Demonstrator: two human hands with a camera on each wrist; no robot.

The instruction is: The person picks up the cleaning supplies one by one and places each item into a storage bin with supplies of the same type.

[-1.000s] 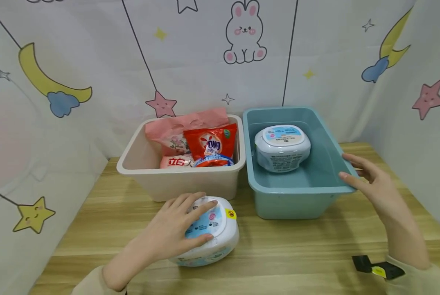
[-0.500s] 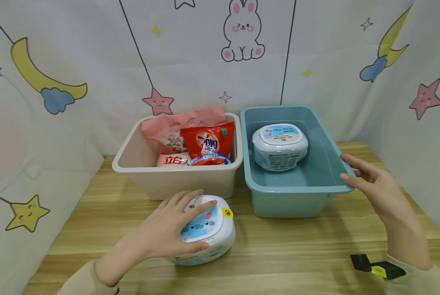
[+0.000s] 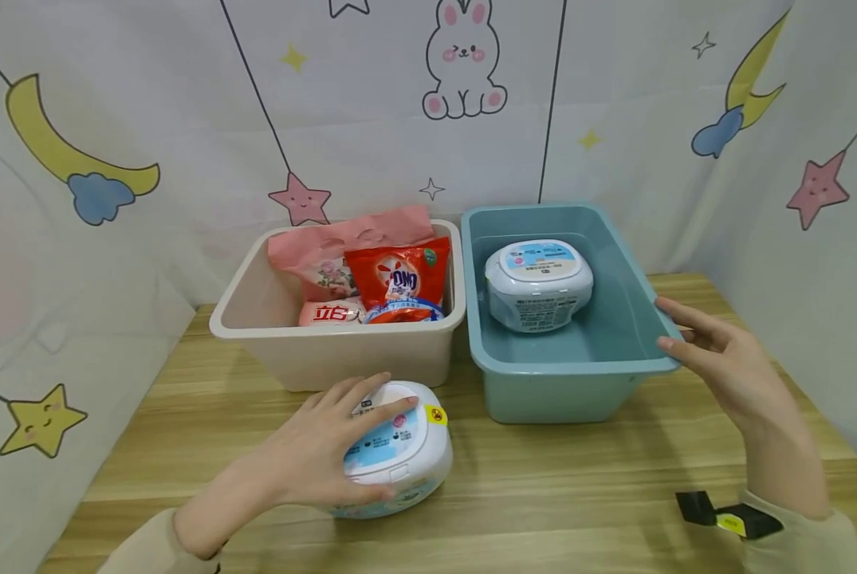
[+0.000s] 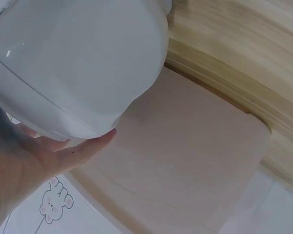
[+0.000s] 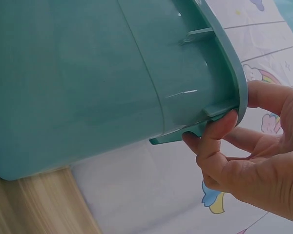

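My left hand lies over a white lidded detergent tub with a blue label, which stands on the wood table in front of the cream bin. Its thumb is down the tub's near side and the fingers reach across the lid; the left wrist view has the fingers curved against the tub's pale wall. With the right hand I hold the right rim of a teal bin, fingers hooked around its edge. A similar white tub sits inside that bin.
Beside the teal bin stands the cream bin, with a pink bag, a red detergent bag and a 立白 pack inside. A printed cloth hangs behind and at both sides of the table.
My left thumb has slid down from the lid onto the tub's near side. The right hand stays on the teal bin's rim. The head view has shifted slightly.
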